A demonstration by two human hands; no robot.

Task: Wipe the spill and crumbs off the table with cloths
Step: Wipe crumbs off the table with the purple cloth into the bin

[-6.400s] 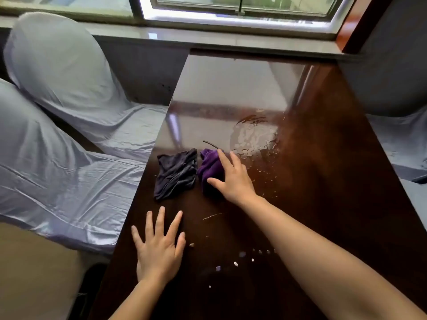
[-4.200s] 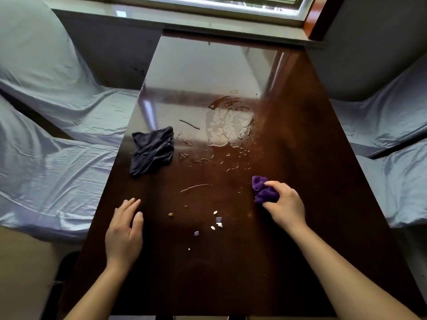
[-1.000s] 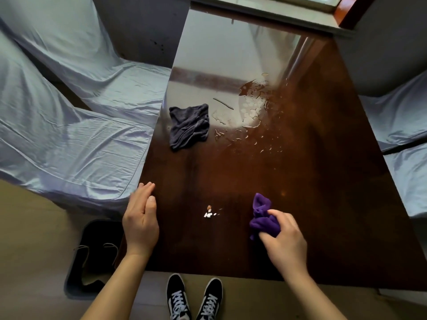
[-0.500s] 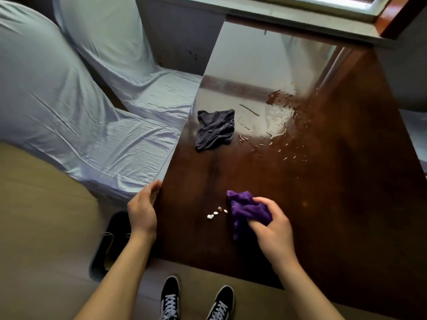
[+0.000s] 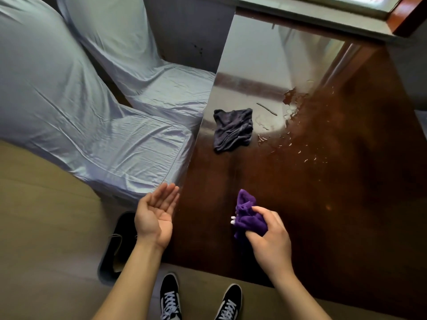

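My right hand [image 5: 269,242] grips a bunched purple cloth [image 5: 246,213] pressed on the dark wooden table [image 5: 323,204], near its front left part. A few white crumbs [image 5: 233,220] show at the cloth's left edge. My left hand [image 5: 156,215] is held palm up, fingers apart, just off the table's left edge, holding nothing. A dark grey cloth [image 5: 232,129] lies crumpled farther back on the table. To its right spreads a water spill [image 5: 293,112] with scattered droplets and a thin dark stick [image 5: 266,109].
Two chairs in pale blue covers [image 5: 104,112] stand left of the table. A dark bin [image 5: 117,245] sits on the floor under my left hand. My shoes [image 5: 171,296] are at the table's front edge. A window sill [image 5: 323,12] runs along the back.
My right hand has pushed the purple cloth and crumbs leftward toward the table edge. My left hand has come off the table edge and turned palm up beside it.
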